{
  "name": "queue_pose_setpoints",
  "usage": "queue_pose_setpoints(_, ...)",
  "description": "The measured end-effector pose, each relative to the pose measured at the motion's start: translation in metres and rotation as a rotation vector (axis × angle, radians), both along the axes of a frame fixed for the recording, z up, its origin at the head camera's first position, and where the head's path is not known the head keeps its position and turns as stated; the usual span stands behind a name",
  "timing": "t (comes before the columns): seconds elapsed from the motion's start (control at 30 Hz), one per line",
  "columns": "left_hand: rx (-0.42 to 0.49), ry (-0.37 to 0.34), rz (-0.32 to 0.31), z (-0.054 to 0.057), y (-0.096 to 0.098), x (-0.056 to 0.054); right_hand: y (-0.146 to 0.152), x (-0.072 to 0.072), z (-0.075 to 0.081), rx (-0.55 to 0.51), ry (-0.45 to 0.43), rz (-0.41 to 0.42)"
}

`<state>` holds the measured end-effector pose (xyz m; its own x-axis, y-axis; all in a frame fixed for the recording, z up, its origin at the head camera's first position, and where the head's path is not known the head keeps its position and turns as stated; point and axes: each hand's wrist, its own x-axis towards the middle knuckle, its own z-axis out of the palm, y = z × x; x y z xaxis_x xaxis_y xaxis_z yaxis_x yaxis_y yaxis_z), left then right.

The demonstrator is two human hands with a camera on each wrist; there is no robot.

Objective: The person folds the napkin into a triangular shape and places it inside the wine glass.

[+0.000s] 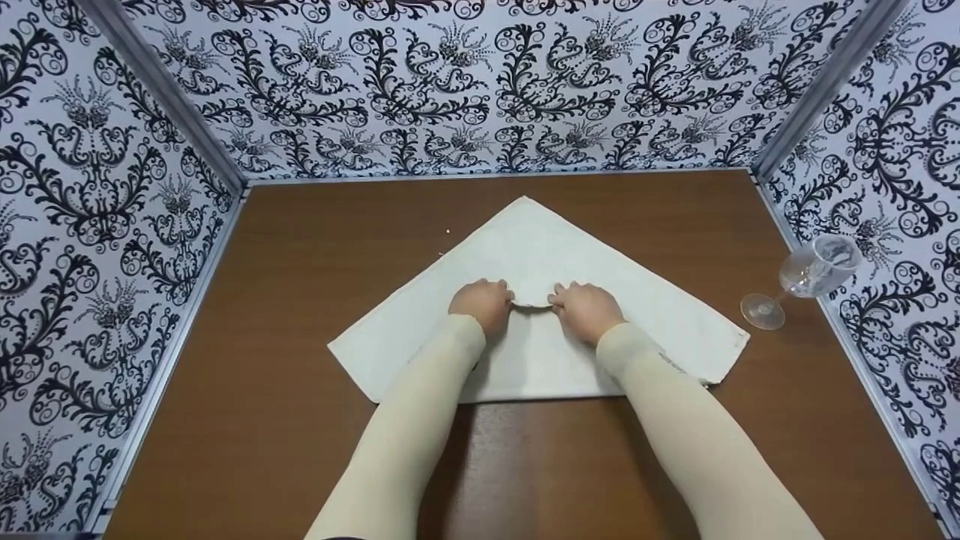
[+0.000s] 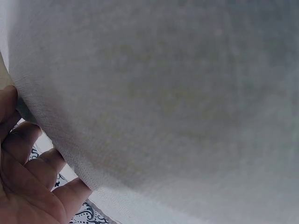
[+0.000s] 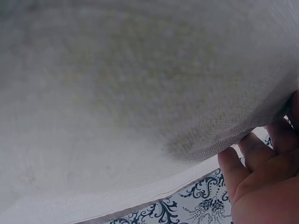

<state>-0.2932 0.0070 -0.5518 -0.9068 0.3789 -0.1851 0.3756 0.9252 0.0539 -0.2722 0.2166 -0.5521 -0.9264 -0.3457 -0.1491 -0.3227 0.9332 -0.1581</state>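
A white cloth (image 1: 525,240) lies folded on the brown table, one corner pointing to the far wall and a straight fold along the near side. My left hand (image 1: 484,304) and my right hand (image 1: 589,309) pinch a raised edge in the middle of it, a short span apart, and the edge sags between them. In the left wrist view the cloth (image 2: 163,102) fills most of the picture, the left fingers (image 2: 72,193) along its edge. The right wrist view shows the cloth (image 3: 117,116) with faint yellowish marks, the right fingers (image 3: 233,168) at its lower edge.
A clear stemmed glass (image 1: 817,266) leans at the table's right edge, near the patterned side wall (image 1: 900,150). The brown table (image 1: 285,300) is bounded by patterned panels at left, back and right. Small white specks (image 1: 448,231) lie left of the cloth's far corner.
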Motion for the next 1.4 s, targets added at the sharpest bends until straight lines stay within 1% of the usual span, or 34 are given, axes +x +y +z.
queue_pose_setpoints(0.17, 0.013, -0.005, 0.014, -0.002, 0.000, -0.001, 0.000, 0.000, -0.001, 0.006, -0.002, -0.002)
queue_pose_setpoints(0.27, 0.009, 0.006, 0.008, -0.004, -0.001, 0.000, -0.001, 0.002, -0.001, 0.015, 0.009, 0.005)
queue_pose_setpoints(0.4, -0.013, 0.021, -0.027, -0.006, -0.003, 0.004, -0.002, 0.006, 0.000, 0.033, 0.004, 0.024)
queue_pose_setpoints(0.53, -0.001, 0.029, -0.046, -0.004, -0.005, 0.008, -0.002, 0.009, 0.004, 0.033, -0.022, 0.035)
queue_pose_setpoints(0.6, 0.021, 0.035, -0.033, 0.000, -0.005, 0.008, -0.001, 0.007, 0.006, -0.001, -0.024, 0.025)
queue_pose_setpoints(0.67, 0.062, 0.049, -0.002, 0.005, -0.004, 0.007, 0.000, 0.004, 0.009, -0.045, -0.012, 0.000)
queue_pose_setpoints(0.73, 0.099, 0.070, 0.020, 0.009, -0.002, 0.004, 0.001, -0.002, 0.011, -0.090, 0.014, -0.031)
queue_pose_setpoints(0.8, 0.129, 0.081, 0.039, 0.010, 0.001, -0.001, 0.002, -0.007, 0.010, -0.122, 0.043, -0.061)
queue_pose_setpoints(0.87, 0.133, 0.078, 0.053, 0.008, 0.003, -0.005, 0.003, -0.011, 0.008, -0.126, 0.060, -0.073)
queue_pose_setpoints(0.93, 0.105, 0.057, 0.060, 0.003, 0.005, -0.007, 0.003, -0.014, 0.004, -0.116, 0.057, -0.063)
queue_pose_setpoints(1.03, 0.059, 0.038, 0.054, -0.005, 0.005, -0.008, 0.003, -0.014, -0.002, -0.080, 0.049, -0.033)
queue_pose_setpoints(1.1, 0.039, 0.046, 0.041, -0.008, 0.004, -0.008, 0.003, -0.013, -0.003, -0.052, 0.050, -0.017)
queue_pose_setpoints(1.23, 0.036, 0.070, 0.025, -0.010, 0.002, -0.006, 0.002, -0.010, -0.002, 0.005, 0.067, 0.004)
queue_pose_setpoints(1.3, 0.038, 0.069, 0.029, -0.010, 0.002, -0.006, 0.002, -0.009, -0.002, 0.028, 0.072, 0.017)
queue_pose_setpoints(1.4, 0.042, 0.058, 0.040, -0.011, 0.002, -0.006, 0.002, -0.009, -0.001, 0.028, 0.065, 0.016)
